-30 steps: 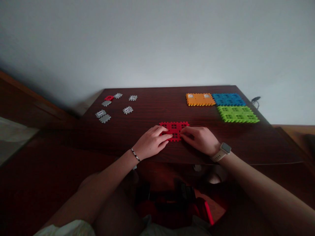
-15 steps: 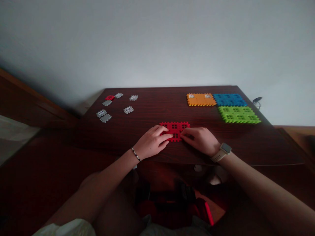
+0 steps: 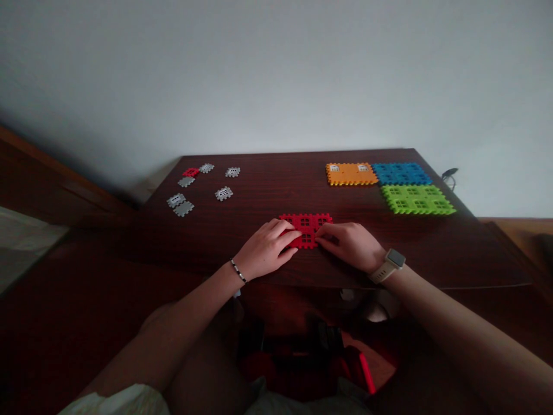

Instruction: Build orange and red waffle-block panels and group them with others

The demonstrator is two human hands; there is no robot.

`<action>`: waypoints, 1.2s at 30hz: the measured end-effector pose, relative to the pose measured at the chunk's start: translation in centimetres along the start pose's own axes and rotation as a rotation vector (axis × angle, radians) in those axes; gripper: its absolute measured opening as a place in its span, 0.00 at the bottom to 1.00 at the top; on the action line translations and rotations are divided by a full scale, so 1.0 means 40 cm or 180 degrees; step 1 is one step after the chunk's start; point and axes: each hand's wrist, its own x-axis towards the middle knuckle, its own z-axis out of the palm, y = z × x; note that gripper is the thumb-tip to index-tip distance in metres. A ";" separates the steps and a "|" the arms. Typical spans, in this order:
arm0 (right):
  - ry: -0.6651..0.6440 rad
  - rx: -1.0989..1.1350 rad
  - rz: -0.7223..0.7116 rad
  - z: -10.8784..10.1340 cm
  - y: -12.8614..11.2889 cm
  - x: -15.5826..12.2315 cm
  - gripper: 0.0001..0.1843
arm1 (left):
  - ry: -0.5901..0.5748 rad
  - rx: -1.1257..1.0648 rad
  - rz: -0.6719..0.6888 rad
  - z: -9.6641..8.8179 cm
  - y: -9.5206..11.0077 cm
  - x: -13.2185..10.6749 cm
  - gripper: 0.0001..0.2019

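Observation:
A red panel of interlocking toothed building tiles (image 3: 305, 221) with small window openings lies near the table's front edge. From the left, my left hand (image 3: 270, 248) lies across the panel, its fingers bent over the top and the thumb at the near edge. My right hand (image 3: 348, 245) pinches at the panel's lower right part with thumb and forefinger. Those fingers and the hand hide that corner, so whether a separate tile is between them I cannot see. The panel's left end is covered by my left fingers.
At the back right, an orange panel (image 3: 352, 174), a blue panel (image 3: 402, 173) and a green panel (image 3: 417, 199) lie against one another. Several loose grey tiles (image 3: 223, 193) and a small red tile (image 3: 190, 172) are on the left. A wall (image 3: 276, 80) rises behind the table (image 3: 268, 178).
The view has shifted very slightly. Both hands keep nearly the same hold on the red panel, and the other tiles have not moved.

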 end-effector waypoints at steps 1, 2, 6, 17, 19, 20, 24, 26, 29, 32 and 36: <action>0.0005 -0.0015 0.0003 0.000 0.000 0.000 0.10 | -0.0006 0.0005 -0.0007 0.000 0.000 0.001 0.16; 0.0010 -0.0023 0.0002 0.001 0.000 0.000 0.10 | -0.0010 0.0010 -0.0015 0.000 0.000 0.001 0.16; 0.0006 0.0024 -0.0011 0.000 0.001 0.000 0.10 | 0.0000 0.0014 -0.0022 0.000 0.001 0.001 0.16; 0.0079 0.0092 -0.0023 0.006 0.002 0.001 0.09 | 0.0097 0.0054 0.0013 0.011 0.011 0.000 0.12; 0.0073 0.0107 -0.0021 0.006 0.003 0.002 0.09 | 0.0098 0.0009 -0.0016 0.013 0.015 0.003 0.12; 0.0072 0.0098 -0.0014 0.007 0.003 0.002 0.08 | 0.0095 -0.0014 -0.0028 0.014 0.016 0.005 0.12; 0.0089 0.0009 -0.0045 0.011 0.003 0.003 0.08 | 0.0090 -0.0055 -0.0072 0.015 0.018 0.017 0.11; 0.0091 -0.0020 -0.0075 0.013 0.002 0.002 0.09 | 0.0098 -0.0013 -0.0111 0.015 0.020 0.024 0.09; 0.0101 -0.0065 -0.0074 0.014 -0.002 0.000 0.09 | 0.0076 0.0071 -0.0149 0.015 0.025 0.034 0.09; 0.0093 -0.0103 -0.0075 0.014 -0.004 -0.001 0.09 | 0.0026 0.0042 -0.0167 0.018 0.029 0.040 0.10; 0.0048 -0.0116 -0.0068 0.013 -0.003 -0.002 0.09 | 0.0066 -0.0268 -0.0219 0.025 0.013 0.041 0.15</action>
